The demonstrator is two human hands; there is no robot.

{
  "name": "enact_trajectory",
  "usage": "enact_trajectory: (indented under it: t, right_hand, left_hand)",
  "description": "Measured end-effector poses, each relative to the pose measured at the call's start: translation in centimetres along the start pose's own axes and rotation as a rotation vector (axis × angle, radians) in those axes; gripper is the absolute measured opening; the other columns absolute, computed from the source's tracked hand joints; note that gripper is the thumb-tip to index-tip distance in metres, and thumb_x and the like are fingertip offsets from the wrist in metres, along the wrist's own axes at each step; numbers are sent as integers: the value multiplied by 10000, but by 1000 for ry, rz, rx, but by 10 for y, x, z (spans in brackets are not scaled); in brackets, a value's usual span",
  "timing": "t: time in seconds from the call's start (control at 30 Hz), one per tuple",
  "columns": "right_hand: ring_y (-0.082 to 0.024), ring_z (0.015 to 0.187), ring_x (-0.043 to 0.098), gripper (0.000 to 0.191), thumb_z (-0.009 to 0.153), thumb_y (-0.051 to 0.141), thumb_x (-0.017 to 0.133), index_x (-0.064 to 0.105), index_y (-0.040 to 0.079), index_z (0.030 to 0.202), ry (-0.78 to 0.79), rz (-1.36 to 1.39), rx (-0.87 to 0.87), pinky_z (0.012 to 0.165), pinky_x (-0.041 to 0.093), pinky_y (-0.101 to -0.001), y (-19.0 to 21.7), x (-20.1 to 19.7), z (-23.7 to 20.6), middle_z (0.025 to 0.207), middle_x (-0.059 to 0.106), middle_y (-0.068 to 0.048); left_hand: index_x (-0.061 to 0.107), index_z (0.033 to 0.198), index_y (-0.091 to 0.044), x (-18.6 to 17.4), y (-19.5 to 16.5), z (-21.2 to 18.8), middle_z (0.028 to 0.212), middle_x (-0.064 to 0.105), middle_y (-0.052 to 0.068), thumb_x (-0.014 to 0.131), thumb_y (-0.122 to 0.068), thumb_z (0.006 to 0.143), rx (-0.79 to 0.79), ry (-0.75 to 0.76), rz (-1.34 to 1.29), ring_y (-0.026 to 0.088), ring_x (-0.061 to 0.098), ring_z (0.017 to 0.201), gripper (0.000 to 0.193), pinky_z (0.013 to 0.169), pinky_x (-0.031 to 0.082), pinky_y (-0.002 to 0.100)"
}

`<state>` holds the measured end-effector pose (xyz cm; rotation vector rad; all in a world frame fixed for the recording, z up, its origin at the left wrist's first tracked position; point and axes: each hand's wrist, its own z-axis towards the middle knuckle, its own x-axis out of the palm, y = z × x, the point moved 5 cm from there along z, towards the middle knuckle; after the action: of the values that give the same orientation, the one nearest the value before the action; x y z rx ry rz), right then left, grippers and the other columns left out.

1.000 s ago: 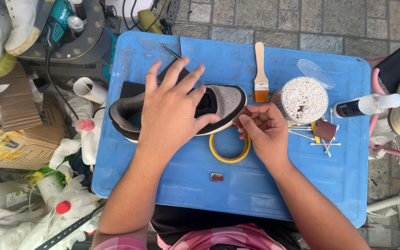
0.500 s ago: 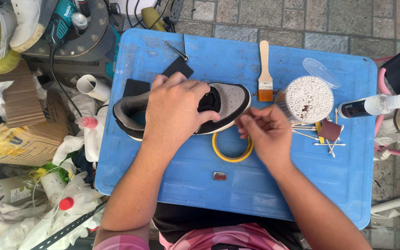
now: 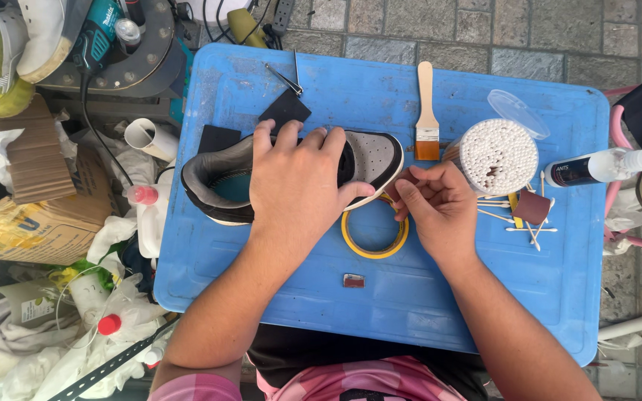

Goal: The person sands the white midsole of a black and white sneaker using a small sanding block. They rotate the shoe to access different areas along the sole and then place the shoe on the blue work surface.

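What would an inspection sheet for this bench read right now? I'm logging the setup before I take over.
Surface: blue plastic table, scuffed.
Job's things: grey and black shoe lying on its side; small brown piece by its toe, in the right hand.
Clutter: paintbrush, tub of cotton swabs, loose swabs, yellow tape ring, spray bottle, tweezers.
Grippers: left hand presses on the shoe; right hand pinches the piece in its fingers.
Cables: black cord off the table's left.
Surroundings: stone paving, cardboard, white bottles.

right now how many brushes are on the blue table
1. A wooden-handled paint brush lies near the far edge of the blue table, right of the shoe; others may be hidden.
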<state>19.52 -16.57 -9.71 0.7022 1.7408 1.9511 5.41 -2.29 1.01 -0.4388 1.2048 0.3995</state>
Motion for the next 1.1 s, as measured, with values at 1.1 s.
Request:
enact_trajectory:
  t: [1.1]
  right_hand:
    - [-147, 800, 739, 65, 992, -39, 647, 594, -20, 1026, 45, -19, 82, 658, 614, -270, 1, 23, -11, 911, 749, -160]
  left_hand:
    - [626, 1057, -88, 12, -7, 8, 885, 669, 42, 855, -573, 575, -89, 18, 18, 258, 616, 915, 721, 1058, 319, 603]
